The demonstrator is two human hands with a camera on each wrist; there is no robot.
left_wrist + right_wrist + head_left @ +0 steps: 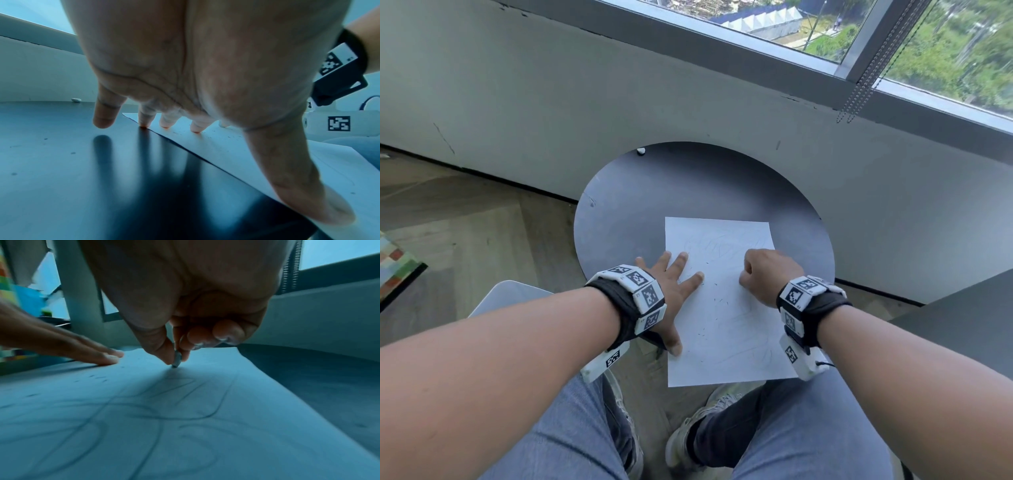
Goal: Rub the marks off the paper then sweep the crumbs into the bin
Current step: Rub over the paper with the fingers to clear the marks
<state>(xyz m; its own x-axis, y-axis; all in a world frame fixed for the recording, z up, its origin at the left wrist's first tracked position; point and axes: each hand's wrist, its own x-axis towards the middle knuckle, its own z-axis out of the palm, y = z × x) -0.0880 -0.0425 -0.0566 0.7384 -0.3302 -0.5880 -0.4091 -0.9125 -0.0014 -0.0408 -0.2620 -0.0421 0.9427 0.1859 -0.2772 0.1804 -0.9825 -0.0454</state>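
- Round and dark, the desk (pixel 722 185) stands against a grey wall under a window, with the person's knees in blue jeans just below its near edge.
- White paper (pixel 726 329) lies on the desk, its near end hanging over the edge toward the knees; faint pencil marks (pixel 156 415) loop across it.
- Left hand (pixel 671 291) lies flat with fingers straight and spread, pressing the paper's left edge; its thumb and two fingers are on the sheet, the little finger on the bare desk.
- Right hand (pixel 767 274) is curled, thumb and forefinger pinching a small grey eraser (pixel 177 359) whose tip touches the paper right beneath the hand.
- Dark crumbs (pixel 717 301) are scattered on the sheet between the two hands.
- Well beyond both hands, a small white lump (pixel 641 151) sits at the desk's far rim by the wall.
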